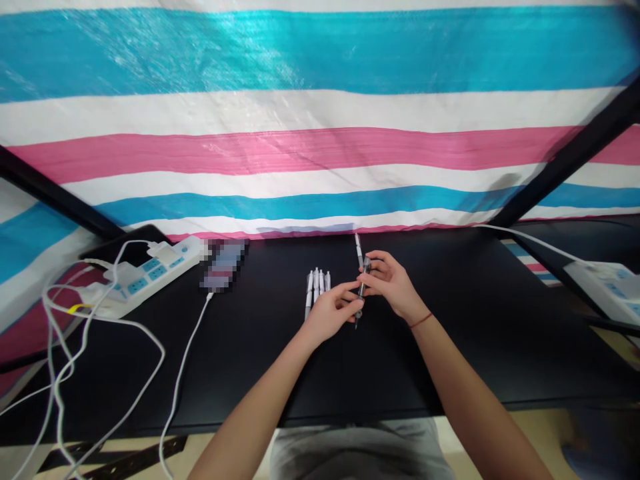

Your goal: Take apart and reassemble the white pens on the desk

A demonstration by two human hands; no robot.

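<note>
Between my two hands, above the black table (240,373), is a slim pen (363,287) with a clear and dark barrel, its tip pointing down toward me. My left hand (333,310) pinches its lower part between thumb and fingers. Higher up, near the pen's top end, the fingers of my right hand (393,283) are closed on it. Several white pens (316,283) lie side by side just left of my left hand, which partly hides them. Another white pen (359,247) lies beyond my hands, partly covered by the right one.
At the left, a white power strip (150,277) carries plugs and tangled white cables (160,353). A phone (224,263), blurred out, is plugged into a cable near it. A second power strip (607,287) sits at the far right. Striped plastic sheeting (320,147) hangs behind the table.
</note>
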